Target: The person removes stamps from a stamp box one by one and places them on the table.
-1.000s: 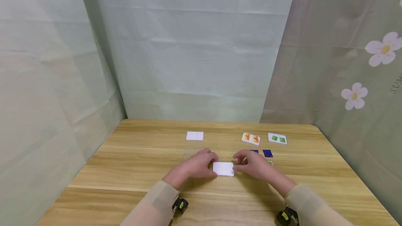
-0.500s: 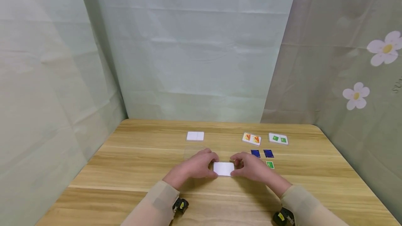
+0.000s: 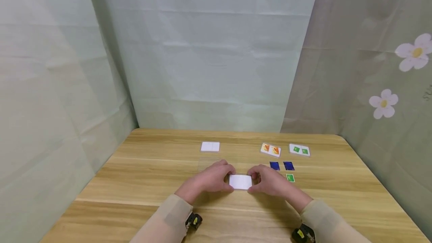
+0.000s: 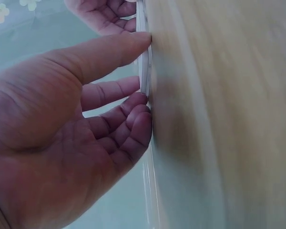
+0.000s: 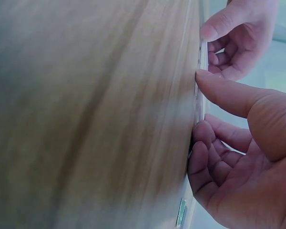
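Note:
A blank white rectangular card with a clear border lies flat on the wooden table in front of me. My left hand grips its left end, thumb at the near corner and fingers at the far corner. At the other end my right hand holds it the same way, fingers curled. In the left wrist view the card's thin edge shows in layers between thumb and fingers, close on the tabletop. The right wrist view has the thumb pressed against the card's side.
Behind the hands lie a white card, a card with two orange pictures and one with two green squares. Two dark blue squares and a small green square are at right. A clear sheet lies behind my left hand.
My right hand has moved slightly left onto the card's right end, its thumb now at the near corner. The blue and green squares are uncovered. My left hand stays put.

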Tool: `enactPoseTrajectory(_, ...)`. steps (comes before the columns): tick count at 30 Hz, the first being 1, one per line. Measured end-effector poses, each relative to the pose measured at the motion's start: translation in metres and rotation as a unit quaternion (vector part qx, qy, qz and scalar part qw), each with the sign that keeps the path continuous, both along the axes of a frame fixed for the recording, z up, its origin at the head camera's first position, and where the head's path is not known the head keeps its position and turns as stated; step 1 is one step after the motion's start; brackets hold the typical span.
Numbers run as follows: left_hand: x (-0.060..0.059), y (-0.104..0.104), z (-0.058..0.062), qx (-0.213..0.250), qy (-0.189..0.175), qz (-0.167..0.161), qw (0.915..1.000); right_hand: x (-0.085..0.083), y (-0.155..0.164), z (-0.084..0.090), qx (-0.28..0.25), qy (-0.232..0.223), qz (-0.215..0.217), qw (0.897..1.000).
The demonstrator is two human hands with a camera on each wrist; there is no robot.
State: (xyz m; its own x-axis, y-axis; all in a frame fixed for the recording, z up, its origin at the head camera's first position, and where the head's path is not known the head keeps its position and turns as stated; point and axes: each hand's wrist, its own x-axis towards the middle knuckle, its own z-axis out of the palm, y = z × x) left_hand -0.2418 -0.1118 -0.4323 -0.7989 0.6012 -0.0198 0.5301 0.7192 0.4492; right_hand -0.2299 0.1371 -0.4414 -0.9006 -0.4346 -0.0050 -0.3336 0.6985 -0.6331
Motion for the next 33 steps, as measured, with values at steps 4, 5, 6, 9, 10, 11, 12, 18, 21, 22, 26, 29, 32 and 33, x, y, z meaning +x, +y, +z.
enactPoseTrajectory(4,0.001,0.001,0.002,0.005,0.004,-0.004,1.0,0.001,0.001,0.001,0.001,-0.003,-0.002,1.0)
enactPoseTrajectory(5,0.001,0.0,0.002,0.007,0.007,-0.004,0.9999,0.001,0.001,0.001,0.003,-0.005,-0.005,1.0)
enactPoseTrajectory(6,0.002,-0.001,0.003,0.009,0.009,-0.004,0.9999,0.002,0.001,0.001,0.005,-0.007,-0.008,1.0)
enactPoseTrajectory(9,0.002,-0.005,0.006,0.014,0.022,-0.003,0.9997,0.002,0.0,0.001,0.013,-0.01,-0.017,1.0)
enactPoseTrajectory(10,0.002,-0.007,0.007,0.013,0.026,-0.001,0.9996,0.002,-0.001,0.001,0.014,-0.009,-0.017,1.0)
enactPoseTrajectory(11,0.002,-0.008,0.008,0.011,0.031,0.002,0.9994,0.002,-0.001,0.002,0.016,-0.007,-0.018,1.0)
enactPoseTrajectory(12,0.002,-0.01,0.009,0.011,0.036,0.003,0.9993,0.002,-0.001,0.002,0.016,-0.005,-0.018,1.0)
enactPoseTrajectory(18,-0.002,-0.024,0.013,0.023,0.068,0.009,0.9974,0.002,-0.002,0.0,0.021,0.007,-0.018,1.0)
enactPoseTrajectory(21,-0.005,-0.032,0.012,0.022,0.083,0.024,0.996,0.002,-0.002,0.0,0.025,0.013,-0.018,0.999)
enactPoseTrajectory(22,-0.006,-0.035,0.012,0.02,0.087,0.03,0.9956,0.002,-0.002,0.0,0.026,0.015,-0.018,0.999)
enactPoseTrajectory(26,-0.011,-0.046,0.011,0.014,0.099,0.05,0.9938,0.003,-0.001,0.0,0.027,0.021,-0.019,0.999)
enactPoseTrajectory(29,-0.014,-0.054,0.011,0.008,0.096,0.063,0.9934,0.004,-0.001,0.0,0.026,0.018,-0.02,0.999)
enactPoseTrajectory(32,-0.016,-0.06,0.011,-0.002,0.093,0.072,0.9931,0.004,-0.002,0.0,0.027,0.014,-0.025,0.999)
enactPoseTrajectory(33,-0.017,-0.063,0.01,-0.006,0.091,0.075,0.993,0.004,-0.003,0.0,0.028,0.013,-0.026,0.999)
